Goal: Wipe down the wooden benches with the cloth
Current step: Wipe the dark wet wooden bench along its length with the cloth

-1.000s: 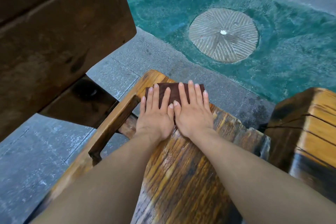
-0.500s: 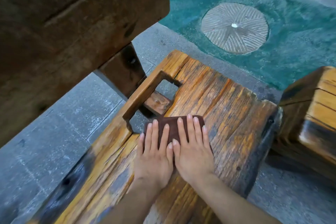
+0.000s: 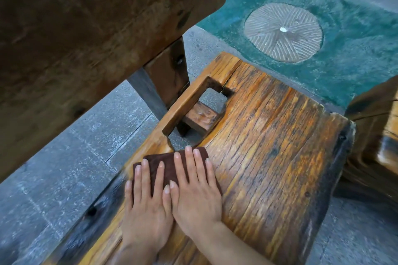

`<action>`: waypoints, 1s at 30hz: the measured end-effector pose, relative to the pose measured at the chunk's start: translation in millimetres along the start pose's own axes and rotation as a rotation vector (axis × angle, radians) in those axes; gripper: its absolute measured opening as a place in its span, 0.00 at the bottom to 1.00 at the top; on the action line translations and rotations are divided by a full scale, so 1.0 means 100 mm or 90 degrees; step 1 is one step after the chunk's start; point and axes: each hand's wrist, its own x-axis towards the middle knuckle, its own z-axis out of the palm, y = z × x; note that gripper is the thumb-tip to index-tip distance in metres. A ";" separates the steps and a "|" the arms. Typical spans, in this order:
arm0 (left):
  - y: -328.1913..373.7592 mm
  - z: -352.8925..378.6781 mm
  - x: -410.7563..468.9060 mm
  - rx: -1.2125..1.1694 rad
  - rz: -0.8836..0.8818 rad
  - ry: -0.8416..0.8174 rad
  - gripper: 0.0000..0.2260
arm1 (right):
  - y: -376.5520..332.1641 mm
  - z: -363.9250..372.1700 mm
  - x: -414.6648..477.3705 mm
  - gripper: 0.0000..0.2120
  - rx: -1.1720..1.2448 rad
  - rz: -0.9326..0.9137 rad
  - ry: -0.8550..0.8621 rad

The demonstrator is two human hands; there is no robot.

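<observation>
A worn orange-brown wooden bench [image 3: 269,146] runs from the bottom of the view toward a rectangular cut-out near its far left edge. A folded dark brown cloth [image 3: 170,162] lies flat on the bench top just below that cut-out. My left hand [image 3: 146,204] and my right hand [image 3: 196,191] rest side by side on the cloth, palms down, fingers stretched out and pressing it onto the wood. The hands cover most of the cloth.
A big dark wooden table top [image 3: 86,38] overhangs at the upper left, with its leg [image 3: 170,75] beside the bench. A second wooden bench [image 3: 379,140] stands at the right. Grey stone paving [image 3: 64,168] lies below; a green floor area with a round carved stone [image 3: 283,32] lies beyond.
Both hands have drawn the cloth back along the bench from its far end toward me, then slightly to the left edge. More of the bench top shows beyond the cloth.
</observation>
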 end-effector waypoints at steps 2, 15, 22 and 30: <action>-0.06 -0.01 0.05 -0.012 -0.001 0.009 0.26 | -0.03 0.02 0.06 0.29 0.005 -0.008 0.008; -0.20 -0.03 0.34 -0.028 -0.008 0.009 0.27 | -0.15 -0.01 0.41 0.28 -0.003 -0.058 -0.034; 0.32 0.03 0.12 -0.073 0.050 -0.001 0.27 | 0.32 -0.20 -0.02 0.27 -0.023 0.031 -0.001; 1.25 0.09 0.03 -0.070 0.166 -0.060 0.28 | 1.18 -0.39 -0.53 0.27 -0.008 0.164 0.044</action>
